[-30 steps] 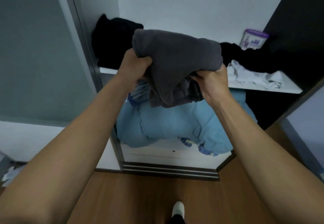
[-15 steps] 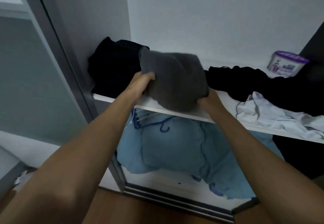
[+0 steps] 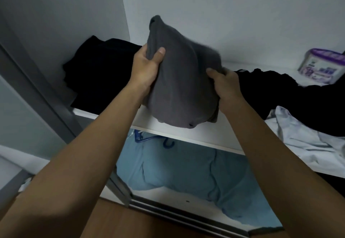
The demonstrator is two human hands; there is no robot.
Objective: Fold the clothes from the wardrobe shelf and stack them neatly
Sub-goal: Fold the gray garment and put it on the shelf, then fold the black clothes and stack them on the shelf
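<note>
A bundled dark grey garment [image 3: 179, 81] hangs over the front edge of the white wardrobe shelf [image 3: 188, 135]. My left hand [image 3: 147, 66] grips its upper left side, thumb on the front of the cloth. On its right side my right hand [image 3: 226, 86] grips it, fingers curled into the fabric. A stack of black clothes [image 3: 100, 73] lies on the shelf to the left. Loose black clothing [image 3: 283, 90] and a crumpled white garment [image 3: 302, 140] lie to the right.
A purple-lidded tub [image 3: 323, 68] stands at the back right of the shelf. Below the shelf lie light blue bedding [image 3: 186, 172] and a blue hanger [image 3: 153, 139]. A grey sliding-door frame [image 3: 46, 98] runs down the left. Wooden floor shows at the bottom.
Both hands have carried the grey garment from in front of the shelf up onto its front edge. The view has tilted upward and moved closer to the shelf.
</note>
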